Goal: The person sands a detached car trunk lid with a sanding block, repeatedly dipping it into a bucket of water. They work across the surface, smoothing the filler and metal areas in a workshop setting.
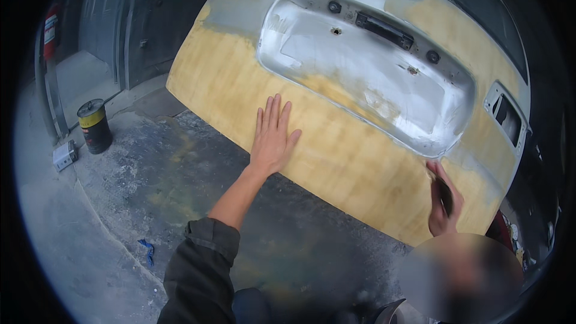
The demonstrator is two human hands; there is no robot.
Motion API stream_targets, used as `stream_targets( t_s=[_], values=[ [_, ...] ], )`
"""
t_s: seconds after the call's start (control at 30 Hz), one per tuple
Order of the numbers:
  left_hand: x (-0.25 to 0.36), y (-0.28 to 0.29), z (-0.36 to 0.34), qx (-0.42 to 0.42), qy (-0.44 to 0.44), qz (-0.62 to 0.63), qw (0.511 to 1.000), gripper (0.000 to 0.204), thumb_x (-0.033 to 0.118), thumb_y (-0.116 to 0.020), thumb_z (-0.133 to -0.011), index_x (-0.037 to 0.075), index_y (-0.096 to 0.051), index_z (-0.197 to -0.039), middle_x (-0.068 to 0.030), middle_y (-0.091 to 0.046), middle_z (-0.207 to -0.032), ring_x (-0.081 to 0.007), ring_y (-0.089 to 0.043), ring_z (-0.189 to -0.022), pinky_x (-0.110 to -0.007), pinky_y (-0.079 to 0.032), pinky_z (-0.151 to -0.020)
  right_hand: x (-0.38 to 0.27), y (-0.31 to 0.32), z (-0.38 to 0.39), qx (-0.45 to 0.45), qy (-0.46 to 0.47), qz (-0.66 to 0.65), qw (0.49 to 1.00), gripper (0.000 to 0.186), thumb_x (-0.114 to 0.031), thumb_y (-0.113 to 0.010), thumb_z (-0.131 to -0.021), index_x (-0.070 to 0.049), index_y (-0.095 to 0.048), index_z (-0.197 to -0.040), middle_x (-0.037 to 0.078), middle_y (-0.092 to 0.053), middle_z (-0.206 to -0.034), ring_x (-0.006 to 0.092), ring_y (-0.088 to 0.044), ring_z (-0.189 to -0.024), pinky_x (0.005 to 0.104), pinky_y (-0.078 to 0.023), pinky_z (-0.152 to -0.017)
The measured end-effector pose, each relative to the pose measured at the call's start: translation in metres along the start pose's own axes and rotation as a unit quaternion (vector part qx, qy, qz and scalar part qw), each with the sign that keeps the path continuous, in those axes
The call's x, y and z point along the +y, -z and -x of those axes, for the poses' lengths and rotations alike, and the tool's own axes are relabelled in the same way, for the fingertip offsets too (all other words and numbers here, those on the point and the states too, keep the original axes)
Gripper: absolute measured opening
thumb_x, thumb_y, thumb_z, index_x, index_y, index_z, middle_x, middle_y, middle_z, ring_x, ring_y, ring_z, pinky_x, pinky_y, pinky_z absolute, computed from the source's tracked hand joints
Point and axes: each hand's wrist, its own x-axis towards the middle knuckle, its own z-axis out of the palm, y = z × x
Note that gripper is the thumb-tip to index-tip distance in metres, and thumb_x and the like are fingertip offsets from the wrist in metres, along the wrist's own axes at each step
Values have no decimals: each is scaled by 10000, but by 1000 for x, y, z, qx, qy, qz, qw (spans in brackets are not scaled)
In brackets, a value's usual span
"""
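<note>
A car tailgate (pixel 360 162) fills the upper right, its lower part covered in yellowish filler with a sanded look. My left hand (pixel 273 141) lies flat on the filler near the bottom edge, fingers stretched out and holding nothing. Farther right, my right hand (pixel 447 204) is on the panel just below the corner of the silver number-plate recess (pixel 360 72). Its fingers and thumb close round a dark, flat piece (pixel 443 195), mostly hidden by the hand, so its kind is unclear. A blurred patch covers the right forearm.
On the concrete floor (pixel 138 204) at left stand a dark can with a yellow band (pixel 95 126) and a small pale box (pixel 65 156). A blue scrap (pixel 147 252) lies nearer. Light openings (pixel 507 117) and a black handle strip (pixel 384 30) interrupt the tailgate.
</note>
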Motion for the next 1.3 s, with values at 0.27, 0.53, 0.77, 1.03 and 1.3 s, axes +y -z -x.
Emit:
stream_targets(
  t_s=[0.27, 0.53, 0.77, 1.03, 1.3],
  values=[
    [-1, 6, 6, 35, 10, 37, 999, 781, 423, -571, -1039, 5, -317, -1648, -238, -215, -1752, -388, -169, -1641, -547, -127, -1331, 20, -171, -167, -264, 204, 267, 904, 814, -143, -653, -822, 53, -426, -1578, 244, -416, -1666, 362, -340, -1589, 463, -235, -1336],
    [1, -9, 7, 65, -9, 68, 996, 766, 412, -586, -1026, 5, -355, -1633, -247, -276, -1730, -396, -217, -1628, -554, -156, -1322, 2, -265, -233, -298, 256, 218, 893, 780, -271, -611, -954, 49, -361, -1620, 219, -334, -1718, 330, -267, -1625, 438, -200, -1347],
    [-11, 1, 8, 94, -11, 52, 994, 764, 390, -610, -1018, 6, -360, -1629, -248, -286, -1725, -400, -237, -1620, -559, -177, -1315, 7, -218, -235, -341, 311, 246, 852, 751, -298, -609, -991, 23, -367, -1625, 190, -355, -1716, 312, -291, -1616, 463, -214, -1340],
    [-7, -1, 9, 78, -7, 56, 995, 768, 388, -616, -1016, 4, -359, -1629, -251, -289, -1723, -398, -236, -1621, -560, -178, -1315, 6, -235, -245, -332, 329, 243, 850, 753, -292, -619, -970, 31, -388, -1610, 187, -381, -1702, 311, -300, -1612, 470, -218, -1340],
    [-1, -4, 7, 69, -8, 65, 995, 764, 394, -612, -1012, -1, -371, -1620, -257, -290, -1719, -401, -230, -1622, -557, -168, -1317, 1, -269, -237, -305, 229, 240, 893, 772, -325, -568, -1002, 57, -335, -1631, 203, -312, -1734, 321, -227, -1638, 462, -170, -1351]
  ],
)
